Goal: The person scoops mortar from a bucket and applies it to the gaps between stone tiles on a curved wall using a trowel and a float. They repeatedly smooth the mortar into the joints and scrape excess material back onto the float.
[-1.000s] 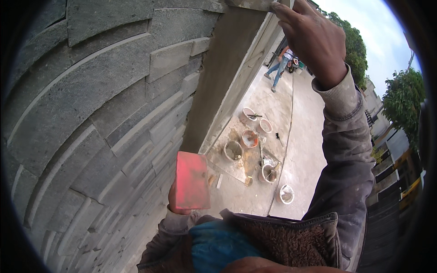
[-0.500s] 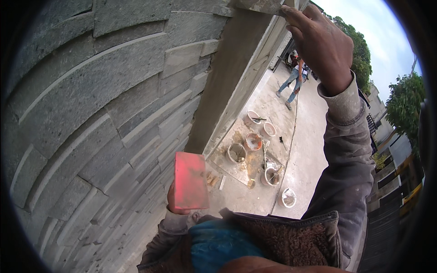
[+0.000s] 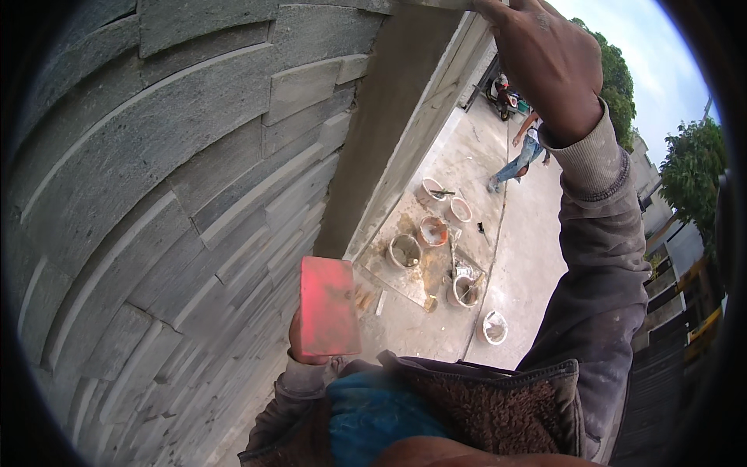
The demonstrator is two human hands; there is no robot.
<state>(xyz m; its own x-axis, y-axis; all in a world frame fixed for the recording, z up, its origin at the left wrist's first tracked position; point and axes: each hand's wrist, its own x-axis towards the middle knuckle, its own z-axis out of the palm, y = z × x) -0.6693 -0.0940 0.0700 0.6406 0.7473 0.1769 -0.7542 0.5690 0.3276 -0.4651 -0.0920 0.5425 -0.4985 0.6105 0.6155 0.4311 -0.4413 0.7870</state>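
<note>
Left grip: red board; bucket (greyish inside).

Adds up to one left hand and one right hand, two sleeves, one red block, six buckets, one other person, at least one motorbike and at least two trees. Cannot number the grey stones exactly: dozens, too small to tell apart lower down.

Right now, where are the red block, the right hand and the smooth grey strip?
Red block [image 3: 330, 308]: head view, broad face.
Right hand [image 3: 549, 64]: head view, its back.
Smooth grey strip [image 3: 380, 128]: head view, flat surface.
</note>
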